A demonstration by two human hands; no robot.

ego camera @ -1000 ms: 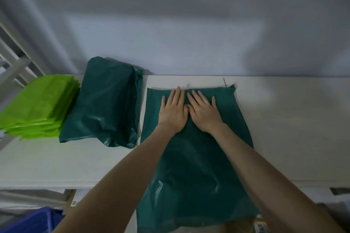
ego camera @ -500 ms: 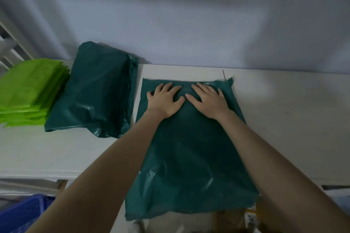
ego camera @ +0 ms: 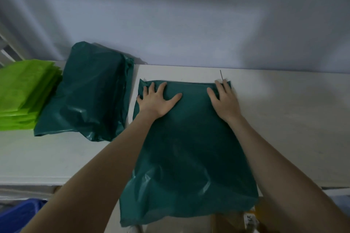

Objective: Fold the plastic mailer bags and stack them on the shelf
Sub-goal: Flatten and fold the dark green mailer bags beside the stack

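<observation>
Since before, our left hand [ego camera: 158,101] and right hand [ego camera: 225,100] slid apart, spread flat pressing the dark green mailer bag [ego camera: 189,147], near edge overhanging the surface [ego camera: 284,119], "NC" label [ego camera: 249,217] at 5 o'clock, cut off.

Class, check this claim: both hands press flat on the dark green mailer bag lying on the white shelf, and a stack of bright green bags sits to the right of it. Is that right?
Not quite. In the head view the left hand and right hand do press flat on the dark green mailer bag on the white shelf, but the stack of bright green bags sits to its left, not its right.
</observation>
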